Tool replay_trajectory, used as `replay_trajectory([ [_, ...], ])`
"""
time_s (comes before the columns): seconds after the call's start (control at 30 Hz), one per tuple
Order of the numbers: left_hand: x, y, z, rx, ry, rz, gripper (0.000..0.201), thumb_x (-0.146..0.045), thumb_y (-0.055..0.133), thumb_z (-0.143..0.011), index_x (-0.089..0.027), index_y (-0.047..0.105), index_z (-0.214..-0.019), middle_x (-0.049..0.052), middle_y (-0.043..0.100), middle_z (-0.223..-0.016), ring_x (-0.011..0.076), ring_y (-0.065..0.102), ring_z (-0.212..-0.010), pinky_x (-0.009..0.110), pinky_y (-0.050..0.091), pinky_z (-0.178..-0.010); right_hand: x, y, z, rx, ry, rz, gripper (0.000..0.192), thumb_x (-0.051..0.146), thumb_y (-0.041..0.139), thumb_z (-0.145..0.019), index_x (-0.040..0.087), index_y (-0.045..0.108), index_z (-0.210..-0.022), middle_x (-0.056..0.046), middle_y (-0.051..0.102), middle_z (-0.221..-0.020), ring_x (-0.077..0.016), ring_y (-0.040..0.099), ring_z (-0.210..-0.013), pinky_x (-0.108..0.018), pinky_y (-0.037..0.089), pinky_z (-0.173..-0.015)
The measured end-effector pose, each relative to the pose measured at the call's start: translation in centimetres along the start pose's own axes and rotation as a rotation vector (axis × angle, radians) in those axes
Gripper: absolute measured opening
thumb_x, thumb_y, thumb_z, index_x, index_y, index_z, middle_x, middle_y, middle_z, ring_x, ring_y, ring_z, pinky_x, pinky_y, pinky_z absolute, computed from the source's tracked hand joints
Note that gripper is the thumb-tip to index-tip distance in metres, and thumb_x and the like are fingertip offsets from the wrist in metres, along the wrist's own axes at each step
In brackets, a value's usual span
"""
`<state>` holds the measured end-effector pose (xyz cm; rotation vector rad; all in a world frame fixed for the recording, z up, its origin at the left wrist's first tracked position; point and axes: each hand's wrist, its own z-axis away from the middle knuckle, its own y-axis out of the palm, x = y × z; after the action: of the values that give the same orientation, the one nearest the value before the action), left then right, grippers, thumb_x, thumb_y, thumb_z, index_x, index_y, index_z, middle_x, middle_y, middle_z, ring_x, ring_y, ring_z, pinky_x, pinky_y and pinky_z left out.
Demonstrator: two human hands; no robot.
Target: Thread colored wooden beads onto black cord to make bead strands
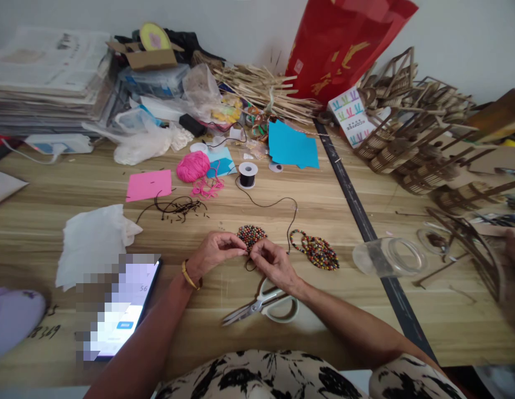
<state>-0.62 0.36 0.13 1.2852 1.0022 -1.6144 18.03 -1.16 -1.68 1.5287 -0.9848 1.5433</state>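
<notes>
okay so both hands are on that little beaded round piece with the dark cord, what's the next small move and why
Probably draw the dark cord snug through the beaded round piece. Both the left hand and right hand pinch at its lower edge, and the cord lies slack in a loop back to the spool. The scissors lie untouched below the hands, so cutting seems later.

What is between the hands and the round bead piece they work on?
Nothing visible. Both the left hand and right hand already touch the bead piece at its lower edge; scissors lie nearer the body.

"56" on the phone screen [128, 302] — faint handwritten digits, "349"-like, on the table [45, 331]
</notes>
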Motion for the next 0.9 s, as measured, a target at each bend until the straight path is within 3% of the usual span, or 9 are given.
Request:
replay_trajectory([
  [0.9,-0.28,0.2,0.13,0.027,-0.006,-0.054,0.013,-0.021,0.067,-0.068,-0.011,0.068,-0.077,0.004,0.07,-0.074,0.0138,0.062,-0.069,0.024,0.048,-0.067,-0.03,0.06,-0.04,0.012,0.006,0.005,0.028,0.042,0.055,-0.083,0.015,0.051,-0.078,0.004,0.041,-0.058,-0.0066,0.036,-0.05,-0.018,0.028,-0.045],
])
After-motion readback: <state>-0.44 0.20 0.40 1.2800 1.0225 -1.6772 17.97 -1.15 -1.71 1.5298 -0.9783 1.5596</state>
